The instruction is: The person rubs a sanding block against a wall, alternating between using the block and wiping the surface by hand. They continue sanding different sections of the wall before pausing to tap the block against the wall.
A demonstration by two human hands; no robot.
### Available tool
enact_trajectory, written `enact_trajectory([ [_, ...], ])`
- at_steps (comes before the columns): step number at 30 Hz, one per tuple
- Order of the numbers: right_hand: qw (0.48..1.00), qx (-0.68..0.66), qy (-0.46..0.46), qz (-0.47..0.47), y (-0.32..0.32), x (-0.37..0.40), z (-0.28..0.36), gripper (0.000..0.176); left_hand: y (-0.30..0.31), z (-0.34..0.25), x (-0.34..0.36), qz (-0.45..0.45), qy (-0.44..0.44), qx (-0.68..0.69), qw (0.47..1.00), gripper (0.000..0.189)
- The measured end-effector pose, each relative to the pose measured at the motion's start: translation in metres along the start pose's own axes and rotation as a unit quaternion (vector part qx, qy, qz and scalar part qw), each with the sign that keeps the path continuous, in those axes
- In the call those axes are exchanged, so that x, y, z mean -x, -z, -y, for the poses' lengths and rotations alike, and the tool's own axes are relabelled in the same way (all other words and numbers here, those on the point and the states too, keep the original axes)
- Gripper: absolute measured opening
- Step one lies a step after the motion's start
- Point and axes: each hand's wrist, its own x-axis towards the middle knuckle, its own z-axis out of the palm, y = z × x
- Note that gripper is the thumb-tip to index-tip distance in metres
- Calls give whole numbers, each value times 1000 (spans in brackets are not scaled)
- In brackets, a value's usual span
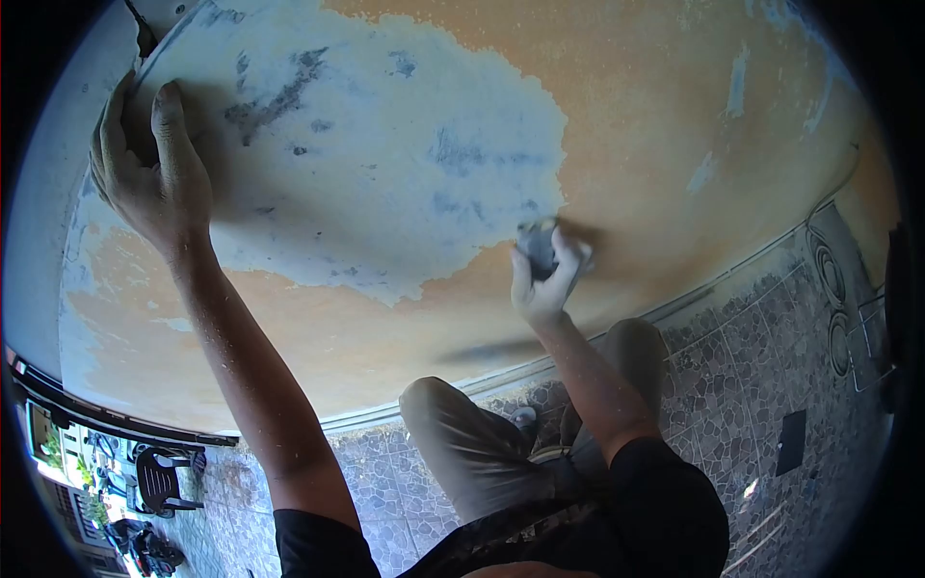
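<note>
My left hand [159, 178] rests against the wall near its left edge, thumb and fingers apart, holding nothing. In my right hand [556, 279], powdered with pale dust, is a small dark grey sanding block [538, 249]. The block is at the wall, by the lower right border of a large bare patch [385, 164] that is white with dark grey smudges. Around that patch lies orange-tan paint [655, 125] with a ragged edge. My right fingers partly hide the block and are slightly blurred.
My bent knees [443, 414] are close to the wall's foot. Stone-patterned tiles [723, 385] cover the floor, with a dark rectangular sheet [791, 443] on them. Coiled tubing [827, 275] is at right. A dark plastic chair [159, 479] and a motorbike [143, 547] stand lower left.
</note>
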Motion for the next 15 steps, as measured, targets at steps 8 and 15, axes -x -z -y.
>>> enact_trajectory([
  [8,997,-55,10,-61,-26,-58,36,62,-8,8,0,-25,19,48,998,47],
  [15,998,-2,10,-57,-6,-92,32,57,0,5,-2,5,-6,2,1000,46],
])
